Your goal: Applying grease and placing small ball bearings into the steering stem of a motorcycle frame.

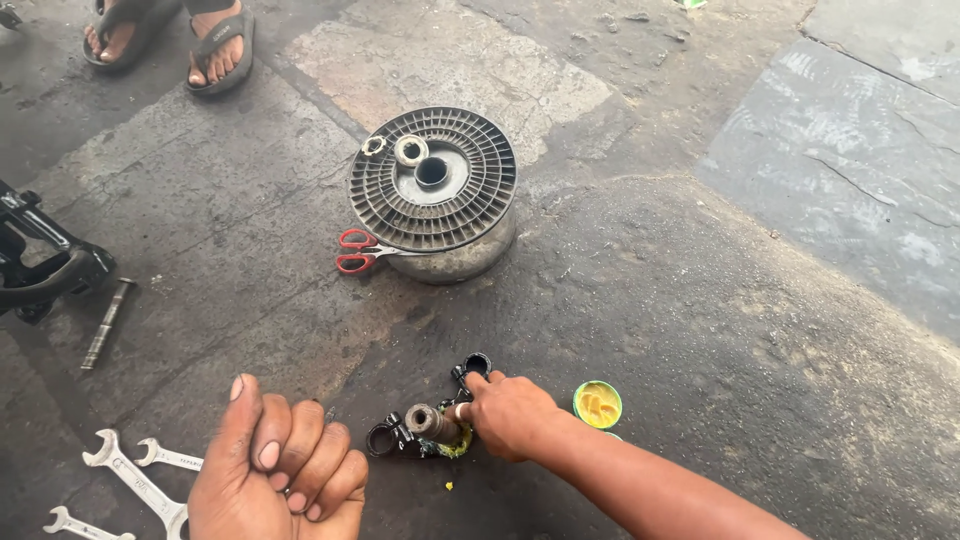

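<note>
Greasing step | my right hand (505,412) is pinching the bracket (425,425), smearing grease | my left hand (275,470) is fisted, empty | next: more from the tin (598,404).

Centre of the floor (700,330): a spool (432,190), scissors (362,251) against its left side, two rings (400,150) on top. Nearer the camera, a bracket (425,425) under the right hand (508,415), a small tin (598,404) just right of it. Far left: wrenches (130,475) beside the left hand (275,475), a bolt (106,322) behind them.

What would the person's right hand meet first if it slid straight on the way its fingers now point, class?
The right hand points left, its fingers already at the short metal shaft in the black clamp part. That shaft comes first; the left hand lies further along, slightly lower, though depth is unclear.
</note>
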